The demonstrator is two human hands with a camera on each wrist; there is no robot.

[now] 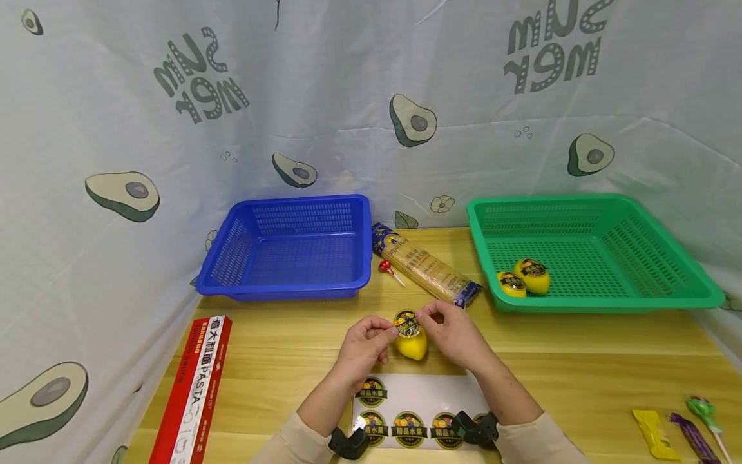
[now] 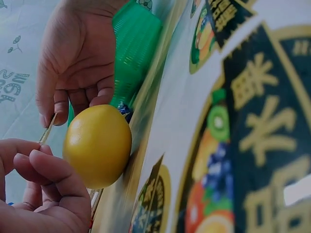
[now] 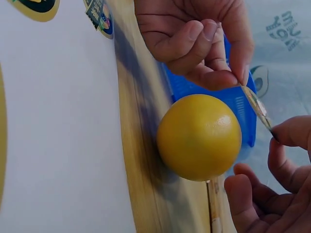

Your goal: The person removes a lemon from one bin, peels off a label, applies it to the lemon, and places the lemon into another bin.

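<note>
A yellow lemon (image 1: 412, 348) rests on the wooden table between my hands. Just above it, a round black-and-gold fruit sticker (image 1: 408, 323) is stretched between both hands; the right wrist view shows this sticker (image 3: 257, 109) edge-on, apart from the lemon (image 3: 199, 137). My left hand (image 1: 364, 349) pinches the sticker's left edge between thumb and forefinger. At the opposite edge, my right hand (image 1: 455, 333) pinches it the same way. Nearer me lies a white sticker sheet (image 1: 426, 394) with several matching stickers, partly covered by the right forearm.
A blue basket (image 1: 313, 287) stands at back left. The green basket (image 1: 614, 303) at back right holds two stickered lemons (image 1: 532, 277). Between them lie a pasta packet (image 1: 426, 263) and a red lollipop (image 1: 386, 267). A red pasta box (image 1: 191, 390) is at left; wrapped sweets (image 1: 656, 435) lie at right.
</note>
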